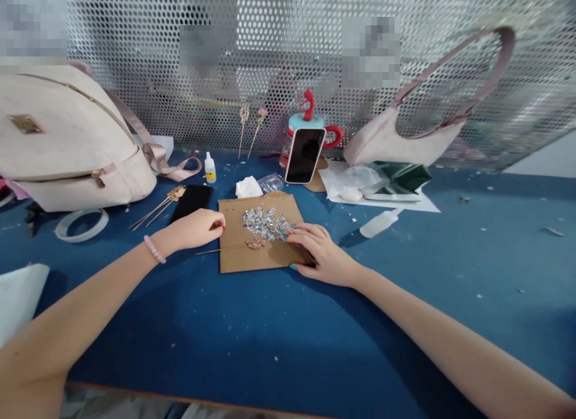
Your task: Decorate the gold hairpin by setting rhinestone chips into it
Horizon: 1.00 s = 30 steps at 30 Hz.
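A square of brown cardboard [238,263] lies on the blue table in front of me. Loose sparkling rhinestones [263,222] are heaped on it. Just below the heap lies a hair stick [254,244] with a pinkish jewelled flower head, its thin shaft reaching past the cardboard's left edge. My left hand [200,227] hovers by that edge with fingers curled in; whatever they may hold is hidden. At the right side, my right hand [321,254] rests palm down, fingers stretched, their tips touching the rhinestones.
Behind the cardboard stand a propped phone [306,156], a red-handled cup [310,120] and two upright flower sticks [243,128]. A glue bottle [210,168], dark phone [192,201], gold sticks [157,207] and tape roll [82,225] lie left. A squeeze bottle [378,224] lies right. Bags flank both sides.
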Motion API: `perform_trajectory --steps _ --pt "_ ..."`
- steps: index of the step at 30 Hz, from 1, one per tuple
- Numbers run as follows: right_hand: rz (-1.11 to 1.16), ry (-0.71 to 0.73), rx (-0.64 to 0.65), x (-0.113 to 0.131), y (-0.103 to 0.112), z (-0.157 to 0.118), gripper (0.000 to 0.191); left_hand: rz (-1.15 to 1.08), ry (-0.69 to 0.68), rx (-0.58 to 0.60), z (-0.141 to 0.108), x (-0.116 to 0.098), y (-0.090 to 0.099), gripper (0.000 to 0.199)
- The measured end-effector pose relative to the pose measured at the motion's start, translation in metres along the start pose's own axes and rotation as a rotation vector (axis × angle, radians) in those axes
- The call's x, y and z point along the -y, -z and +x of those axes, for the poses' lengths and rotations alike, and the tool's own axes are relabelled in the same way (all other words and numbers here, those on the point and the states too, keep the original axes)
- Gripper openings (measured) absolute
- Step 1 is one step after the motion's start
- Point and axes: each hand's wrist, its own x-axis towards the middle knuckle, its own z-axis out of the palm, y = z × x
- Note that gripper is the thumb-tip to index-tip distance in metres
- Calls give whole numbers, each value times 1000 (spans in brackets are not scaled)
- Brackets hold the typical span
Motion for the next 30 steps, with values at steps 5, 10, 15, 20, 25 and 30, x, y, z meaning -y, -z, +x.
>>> perform_trajectory --steps 5,10,15,20,25,30 --pt "79 58 -51 -2 6 2 48 144 -150 -237 5 -20 -3 22" --pt "210 66 -118 17 12 15 26 165 -683 -374 -18 -66 -42 28" --pt "454 151 -29 48 8 42 24 88 -936 -451 -30 -76 -71 26" --pt "482 -4 14 68 -8 48 16 11 -896 -449 -28 -67 -70 26" --pt "508 -228 -80 68 -20 42 17 -21 -957 -420 -31 -63 -67 18" --pt "425 -190 -118 64 -17 49 17 -8 -901 -360 -32 -63 -69 13"
